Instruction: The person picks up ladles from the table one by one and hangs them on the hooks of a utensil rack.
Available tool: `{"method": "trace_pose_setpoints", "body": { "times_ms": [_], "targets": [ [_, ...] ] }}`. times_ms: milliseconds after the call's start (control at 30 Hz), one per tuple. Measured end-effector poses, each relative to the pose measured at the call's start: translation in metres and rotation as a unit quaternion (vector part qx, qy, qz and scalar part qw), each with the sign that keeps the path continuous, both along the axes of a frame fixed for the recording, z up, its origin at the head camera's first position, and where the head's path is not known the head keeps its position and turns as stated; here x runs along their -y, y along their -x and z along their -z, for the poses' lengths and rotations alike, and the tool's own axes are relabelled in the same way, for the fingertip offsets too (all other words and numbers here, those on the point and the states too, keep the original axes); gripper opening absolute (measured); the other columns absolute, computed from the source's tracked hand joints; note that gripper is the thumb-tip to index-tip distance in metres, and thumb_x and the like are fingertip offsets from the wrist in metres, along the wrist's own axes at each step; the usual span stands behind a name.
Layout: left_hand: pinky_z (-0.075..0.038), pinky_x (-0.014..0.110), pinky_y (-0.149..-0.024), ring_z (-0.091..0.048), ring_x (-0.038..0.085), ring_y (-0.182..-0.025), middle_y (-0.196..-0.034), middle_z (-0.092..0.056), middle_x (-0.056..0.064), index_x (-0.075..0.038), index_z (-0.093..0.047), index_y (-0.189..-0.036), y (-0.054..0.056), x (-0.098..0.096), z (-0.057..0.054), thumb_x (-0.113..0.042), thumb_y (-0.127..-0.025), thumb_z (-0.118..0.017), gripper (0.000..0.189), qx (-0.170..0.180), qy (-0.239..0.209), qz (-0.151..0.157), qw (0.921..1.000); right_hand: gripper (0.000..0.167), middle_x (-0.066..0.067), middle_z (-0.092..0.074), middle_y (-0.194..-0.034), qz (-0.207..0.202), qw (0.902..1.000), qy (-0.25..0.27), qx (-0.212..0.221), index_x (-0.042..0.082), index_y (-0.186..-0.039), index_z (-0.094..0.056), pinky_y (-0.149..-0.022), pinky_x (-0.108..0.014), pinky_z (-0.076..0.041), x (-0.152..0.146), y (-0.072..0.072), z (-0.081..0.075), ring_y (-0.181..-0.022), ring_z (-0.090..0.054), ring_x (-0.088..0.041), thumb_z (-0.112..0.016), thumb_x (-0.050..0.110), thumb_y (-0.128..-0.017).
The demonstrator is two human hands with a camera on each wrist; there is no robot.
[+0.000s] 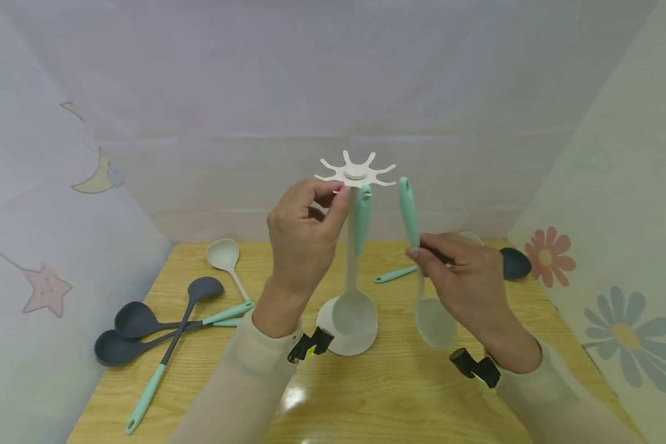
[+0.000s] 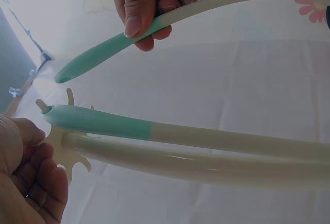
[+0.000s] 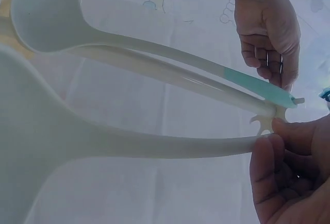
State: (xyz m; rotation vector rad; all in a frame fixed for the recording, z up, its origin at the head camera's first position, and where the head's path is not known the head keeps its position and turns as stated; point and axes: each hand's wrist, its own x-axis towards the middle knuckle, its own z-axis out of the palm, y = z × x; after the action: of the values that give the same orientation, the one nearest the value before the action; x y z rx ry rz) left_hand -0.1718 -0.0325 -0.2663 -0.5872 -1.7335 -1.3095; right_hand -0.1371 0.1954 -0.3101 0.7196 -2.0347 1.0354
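Head view: one white utensil stand, its ring of prongs uppermost, upright toward the middle of a wooden table. One left hand, curled, thumb and forefinger pinching a prong on the ring's near left side, apparently to steady the stand while something is handled beside it. One hung ladle, mint handle, pale bowl, on the stand's near side; a prong passes through its handle hole, which accounts for its hanging bowl downward in front of the base. One right hand, fingers curled, pinching a held utensil where mint handle meets pale stem; the grip seems chosen to leave the handle's holed end free. That end points up, just right of the ring and apart from every prong; the pale head hangs below, its exact form unclear. Far left: one pale ladle, lower end hidden by the left forearm. Left: three dark utensils, crossed, lying loose. Right: one dark head and one mint handle, both partly behind the right hand; whether they belong together cannot be told.
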Motion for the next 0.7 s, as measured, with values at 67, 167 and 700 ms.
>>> {"method": "trace_pose_setpoints", "body": {
  "times_ms": [67,167,700],
  "targets": [
    [-0.055,0.022,-0.063,-0.067,0.02,-0.076,-0.089,-0.077,0.012,0.001,-0.077,-0.095,-0.0004,0.0,-0.0004,-0.009,-0.096,-0.077,0.01,0.002,0.0,0.002,1.0,0.025,-0.011,-0.08,-0.086,0.002,0.9999,-0.003,-0.011,-0.003,-0.102,-0.083,-0.071,-0.007,-0.053,0.0004,-0.0009,-0.0022,-0.081,-0.066,0.009,-0.085,-0.012,-0.079],
    [-0.055,0.022,-0.064,-0.067,0.02,-0.076,-0.089,-0.077,0.012,0.001,-0.077,-0.095,-0.0007,0.0001,-0.0006,-0.009,-0.096,-0.077,0.01,0.004,0.0,0.002,1.0,0.027,-0.01,-0.08,-0.087,0.011,0.9997,-0.002,-0.02,-0.001,-0.102,-0.083,-0.072,-0.007,-0.054,0.0022,-0.0008,-0.0033,-0.081,-0.067,0.006,-0.086,-0.011,-0.077],
    [-0.056,0.025,-0.063,-0.067,0.02,-0.076,-0.089,-0.076,0.012,0.001,-0.077,-0.095,-0.0003,0.0003,0.0,-0.009,-0.096,-0.077,0.01,0.007,-0.007,0.005,0.9999,0.022,-0.01,-0.08,-0.087,0.015,0.9999,0.002,0.007,-0.002,-0.103,-0.083,-0.068,-0.007,-0.053,0.0076,0.0028,-0.0044,-0.078,-0.067,0.01,-0.084,-0.01,-0.082]
  ]
}}
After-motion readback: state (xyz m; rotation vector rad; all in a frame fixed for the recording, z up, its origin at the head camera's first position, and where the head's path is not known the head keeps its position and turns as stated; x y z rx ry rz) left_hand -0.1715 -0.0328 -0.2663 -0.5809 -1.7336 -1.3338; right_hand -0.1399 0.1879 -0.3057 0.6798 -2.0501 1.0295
